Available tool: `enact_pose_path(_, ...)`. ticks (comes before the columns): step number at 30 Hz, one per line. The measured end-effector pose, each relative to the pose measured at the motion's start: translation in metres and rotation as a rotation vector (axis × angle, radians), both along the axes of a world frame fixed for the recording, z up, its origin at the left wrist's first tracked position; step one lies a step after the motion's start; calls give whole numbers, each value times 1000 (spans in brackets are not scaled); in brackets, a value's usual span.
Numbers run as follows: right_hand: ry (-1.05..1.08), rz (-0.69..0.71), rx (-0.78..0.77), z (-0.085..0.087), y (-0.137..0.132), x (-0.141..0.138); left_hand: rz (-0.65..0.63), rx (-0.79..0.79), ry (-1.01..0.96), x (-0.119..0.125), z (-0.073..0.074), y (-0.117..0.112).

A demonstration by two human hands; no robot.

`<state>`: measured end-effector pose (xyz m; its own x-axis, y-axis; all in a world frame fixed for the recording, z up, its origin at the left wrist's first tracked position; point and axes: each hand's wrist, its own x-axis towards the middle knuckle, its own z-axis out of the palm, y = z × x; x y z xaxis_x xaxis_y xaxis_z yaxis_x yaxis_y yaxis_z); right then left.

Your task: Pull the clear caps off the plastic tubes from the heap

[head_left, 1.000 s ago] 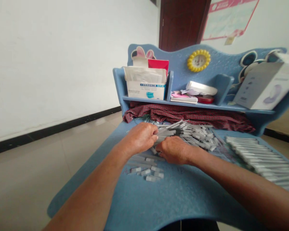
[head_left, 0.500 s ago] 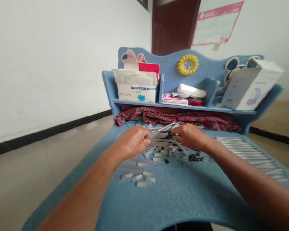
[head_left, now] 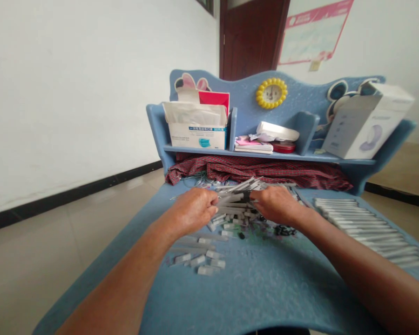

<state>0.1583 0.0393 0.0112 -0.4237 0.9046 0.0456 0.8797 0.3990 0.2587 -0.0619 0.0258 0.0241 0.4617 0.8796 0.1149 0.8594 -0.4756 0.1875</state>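
My left hand point(head_left: 199, 205) is closed in a pinch over the left side of a pile of pen parts. Facing it, my right hand point(head_left: 276, 203) has its fingers curled, their tips partly hidden. A thin dark line, which looks like a pen refill point(head_left: 234, 191), runs between the two hands; its ends disappear into the fingers. Beneath and behind them lie pale pen barrels point(head_left: 232, 197) in a loose heap. Clear pen caps point(head_left: 206, 270) are scattered nearer me, and small black plugs point(head_left: 284, 230) lie below my right hand.
Assembled-looking pens point(head_left: 366, 228) lie in a row on the right of the blue desk point(head_left: 265, 288). Behind the pile is a checked red cloth point(head_left: 258, 170). The shelf above holds a mask box point(head_left: 197, 132), papers point(head_left: 253, 147) and a white carton point(head_left: 363, 123).
My right hand has shifted slightly right and down, and my left hand has dropped slightly. Both stay closed above the pile. The camera view has shifted a little.
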Motion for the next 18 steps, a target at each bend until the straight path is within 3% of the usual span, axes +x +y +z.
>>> enact_pose_path(8,-48,36,-73,-2,-1,4,-46,-25,-20,-1,-5,3)
enact_pose_path(18,-67,-56,-42,40,-12,46,5,-23,13,0,-2,2)
